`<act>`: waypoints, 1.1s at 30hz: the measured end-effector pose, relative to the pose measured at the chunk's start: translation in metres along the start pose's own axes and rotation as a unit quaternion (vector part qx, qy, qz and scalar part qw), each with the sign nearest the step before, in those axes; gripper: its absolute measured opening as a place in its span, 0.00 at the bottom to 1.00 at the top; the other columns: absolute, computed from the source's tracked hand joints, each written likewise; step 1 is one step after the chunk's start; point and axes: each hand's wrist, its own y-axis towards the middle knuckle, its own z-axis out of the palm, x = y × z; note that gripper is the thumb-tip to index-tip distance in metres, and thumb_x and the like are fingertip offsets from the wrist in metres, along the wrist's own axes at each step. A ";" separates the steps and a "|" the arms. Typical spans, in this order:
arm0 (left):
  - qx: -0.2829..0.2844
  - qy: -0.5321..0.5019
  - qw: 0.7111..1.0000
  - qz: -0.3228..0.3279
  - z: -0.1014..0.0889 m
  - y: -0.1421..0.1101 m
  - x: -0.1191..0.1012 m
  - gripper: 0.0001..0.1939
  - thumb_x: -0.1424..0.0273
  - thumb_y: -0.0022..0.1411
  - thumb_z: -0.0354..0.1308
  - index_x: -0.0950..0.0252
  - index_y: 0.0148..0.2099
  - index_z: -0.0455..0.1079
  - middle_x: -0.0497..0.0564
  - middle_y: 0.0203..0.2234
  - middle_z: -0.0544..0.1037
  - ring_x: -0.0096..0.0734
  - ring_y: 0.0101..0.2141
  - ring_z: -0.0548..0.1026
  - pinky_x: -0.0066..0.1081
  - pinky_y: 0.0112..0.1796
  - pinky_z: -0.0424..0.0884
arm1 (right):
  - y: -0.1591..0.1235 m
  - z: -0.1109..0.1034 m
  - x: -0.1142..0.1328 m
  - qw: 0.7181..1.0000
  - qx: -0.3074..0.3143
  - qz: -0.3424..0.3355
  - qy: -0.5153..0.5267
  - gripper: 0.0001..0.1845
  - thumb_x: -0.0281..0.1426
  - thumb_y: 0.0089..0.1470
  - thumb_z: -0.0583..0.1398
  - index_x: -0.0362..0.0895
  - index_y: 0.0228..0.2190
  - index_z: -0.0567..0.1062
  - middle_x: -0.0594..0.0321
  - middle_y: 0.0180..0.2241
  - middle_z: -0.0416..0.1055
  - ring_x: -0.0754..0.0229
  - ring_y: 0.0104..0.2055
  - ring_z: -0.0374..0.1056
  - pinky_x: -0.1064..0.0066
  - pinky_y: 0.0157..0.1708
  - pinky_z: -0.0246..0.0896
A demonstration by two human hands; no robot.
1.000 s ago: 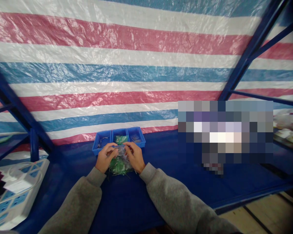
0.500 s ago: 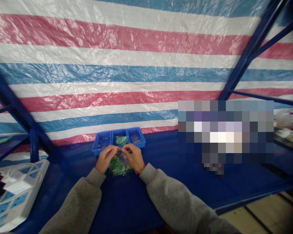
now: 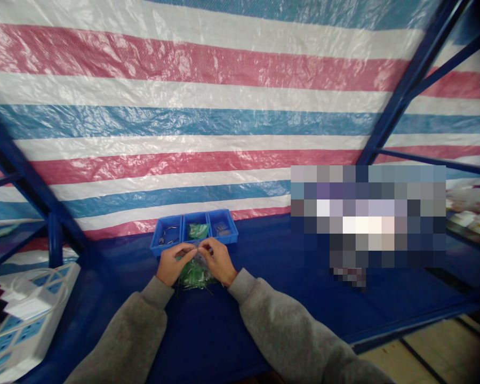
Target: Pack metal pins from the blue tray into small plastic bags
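Observation:
My left hand (image 3: 178,262) and my right hand (image 3: 216,260) meet over the blue table, thumbs and fingertips pinched together. Between them is a crumpled, see-through plastic bag (image 3: 201,257), partly covered by my fingers. Just below my hands lies a pile of green plastic pieces (image 3: 195,276), with thin metal pins sticking out around its edge. Behind my hands stands a blue three-compartment tray (image 3: 182,241). Its left compartment has several metal pins (image 3: 168,234), the middle one green plastic pieces (image 3: 198,230), and the right one greyish, see-through pieces (image 3: 223,229).
A white power strip (image 3: 44,341) with cables and a white plug lies at the left. Striped plastic sheeting (image 3: 224,122) hangs behind the table, between blue metal frame bars (image 3: 416,80). An area at the right is pixelated. White containers (image 3: 474,220) stand at the far right.
My fingertips have come closer together and slightly lower. Less of the see-through plastic shows between them. The tray and green pile stay in place.

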 end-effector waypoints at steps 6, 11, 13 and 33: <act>-0.026 0.008 1.000 0.002 0.001 -0.001 -0.003 0.10 0.64 0.52 0.60 0.66 0.33 0.74 0.51 0.27 0.78 0.33 0.29 0.75 0.30 0.34 0.72 | 0.000 0.002 -0.004 0.999 0.029 0.014 -0.027 0.06 0.30 0.57 0.54 0.43 0.31 0.70 0.63 0.29 0.70 0.62 0.32 0.65 0.73 0.34 0.57; -0.044 -0.007 0.999 -0.010 0.001 -0.001 -0.007 0.10 0.63 0.51 0.61 0.65 0.32 0.75 0.50 0.26 0.78 0.33 0.28 0.75 0.30 0.33 0.72 | 0.000 -0.001 0.001 0.999 0.039 0.021 -0.026 0.07 0.32 0.58 0.53 0.44 0.31 0.70 0.64 0.28 0.70 0.61 0.31 0.66 0.72 0.33 0.57; -0.049 -0.020 0.998 -0.016 0.001 -0.001 -0.006 0.11 0.63 0.50 0.62 0.65 0.32 0.75 0.50 0.26 0.78 0.34 0.28 0.75 0.30 0.33 0.72 | 0.000 -0.001 0.002 0.999 0.031 0.020 -0.004 0.07 0.32 0.58 0.54 0.43 0.31 0.70 0.64 0.27 0.70 0.62 0.30 0.66 0.73 0.33 0.58; -0.039 -0.061 0.996 -0.044 -0.001 0.001 -0.008 0.13 0.61 0.55 0.58 0.67 0.35 0.73 0.51 0.30 0.77 0.32 0.30 0.74 0.28 0.32 0.70 | 0.000 0.000 0.000 0.993 0.057 0.059 0.083 0.13 0.37 0.54 0.57 0.42 0.24 0.70 0.69 0.19 0.65 0.66 0.22 0.61 0.76 0.25 0.56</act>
